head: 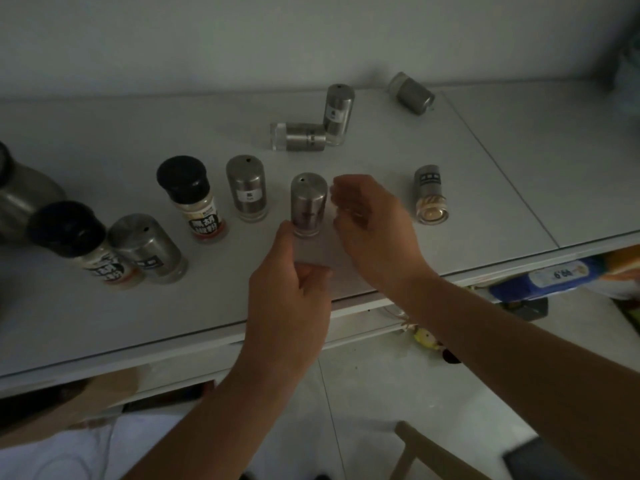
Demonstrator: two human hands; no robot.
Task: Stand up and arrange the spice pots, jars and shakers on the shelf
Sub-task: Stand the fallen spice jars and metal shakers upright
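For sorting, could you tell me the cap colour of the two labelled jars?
Black caps, clearest in the head view.

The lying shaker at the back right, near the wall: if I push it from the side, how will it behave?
The shaker lies on its side and looks cylindrical, so it would probably roll on the smooth shelf. Its steel sleeve looks slick, so fingers may slip. The clear end seems to be glass, so it might crack if it rolled off.

Steel shaker point(308, 202) upright on shelf point(485, 174)
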